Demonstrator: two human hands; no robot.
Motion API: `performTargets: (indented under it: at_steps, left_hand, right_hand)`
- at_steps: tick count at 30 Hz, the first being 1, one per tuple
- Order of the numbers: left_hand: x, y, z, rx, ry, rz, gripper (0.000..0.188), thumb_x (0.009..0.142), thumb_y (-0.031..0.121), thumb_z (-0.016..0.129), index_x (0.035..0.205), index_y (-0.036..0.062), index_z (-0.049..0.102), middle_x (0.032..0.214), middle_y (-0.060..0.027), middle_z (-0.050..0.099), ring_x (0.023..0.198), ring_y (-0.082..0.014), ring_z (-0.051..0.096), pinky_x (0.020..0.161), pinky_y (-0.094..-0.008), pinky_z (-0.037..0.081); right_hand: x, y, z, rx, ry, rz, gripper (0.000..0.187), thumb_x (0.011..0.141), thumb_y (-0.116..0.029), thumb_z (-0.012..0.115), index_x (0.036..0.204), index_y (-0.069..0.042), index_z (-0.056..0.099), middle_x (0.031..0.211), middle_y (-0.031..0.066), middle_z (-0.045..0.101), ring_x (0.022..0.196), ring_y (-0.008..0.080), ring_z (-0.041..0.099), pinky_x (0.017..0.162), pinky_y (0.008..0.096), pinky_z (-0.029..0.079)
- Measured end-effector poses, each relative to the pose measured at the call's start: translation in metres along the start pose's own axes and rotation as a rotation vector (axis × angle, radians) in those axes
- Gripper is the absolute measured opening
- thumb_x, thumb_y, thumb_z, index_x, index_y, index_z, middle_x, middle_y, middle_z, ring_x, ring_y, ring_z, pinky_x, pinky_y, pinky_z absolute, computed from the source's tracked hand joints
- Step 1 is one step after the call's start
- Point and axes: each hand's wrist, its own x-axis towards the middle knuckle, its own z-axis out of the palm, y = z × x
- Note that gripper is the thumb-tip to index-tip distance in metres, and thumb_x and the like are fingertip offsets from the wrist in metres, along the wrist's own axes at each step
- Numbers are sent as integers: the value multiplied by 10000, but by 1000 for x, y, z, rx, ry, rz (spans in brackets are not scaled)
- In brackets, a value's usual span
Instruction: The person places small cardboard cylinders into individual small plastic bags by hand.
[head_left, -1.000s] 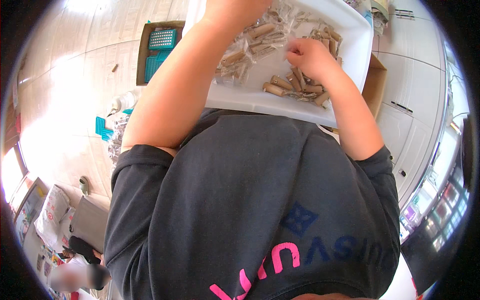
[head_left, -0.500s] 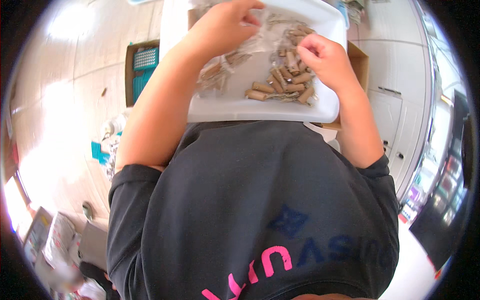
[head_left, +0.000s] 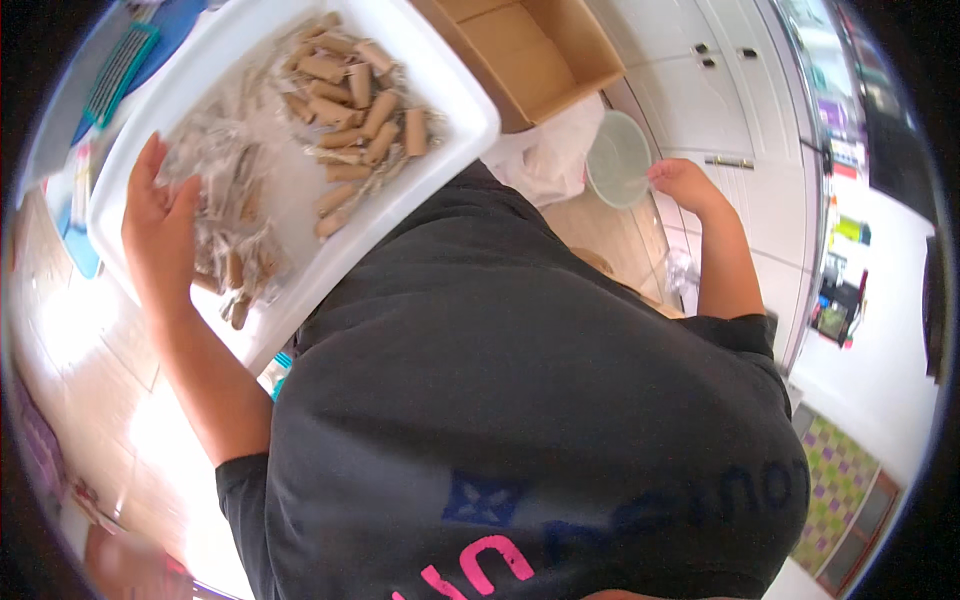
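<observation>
A white plastic tub (head_left: 475,110) lies tilted at the upper left. On its right side is a pile of short brown cylinders (head_left: 380,115) with thin, pale strands among them. Crumpled clear plastic wrappers (head_left: 225,180), with more brown pieces in them, fill its left side. My left hand (head_left: 160,225) is at the tub's left part beside the wrappers, fingers spread and gripping nothing visible. Far to the right, my right hand (head_left: 685,185) has its fingertips closed at the rim of a translucent pale green bucket (head_left: 603,170).
An open cardboard box (head_left: 530,60) stands right of the tub, with a white plastic bag (head_left: 550,155) below it. White cabinets (head_left: 750,130) with metal handles line the right. A teal slotted item (head_left: 120,75) is at the far left.
My view has turned right, so the tub now appears left and tilted. My right hand has left the brown cylinders and reached the bucket. My left hand has moved to the tub's left side.
</observation>
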Motion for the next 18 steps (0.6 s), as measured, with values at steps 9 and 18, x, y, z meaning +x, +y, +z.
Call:
performTargets:
  at_steps: [9, 18]
  left_hand:
    - [8, -18, 3, -168, 49, -29, 384, 824, 34, 575, 1203, 17, 512, 851, -50, 619, 716, -68, 538, 685, -192, 435]
    - [5, 4, -3, -190, 182, -126, 330, 806, 97, 599, 1119, 3, 552, 767, -34, 628, 670, -68, 566, 651, -196, 452]
  right_hand:
    - [-9, 84, 12, -42, 418, 552, 415, 804, -402, 534, 1041, -68, 605, 917, 183, 642, 968, 274, 601, 833, 395, 435]
    - [66, -99, -48, -156, 794, -63, 308, 817, -224, 577, 1098, -98, 581, 990, 101, 616, 881, 217, 598, 791, 324, 463]
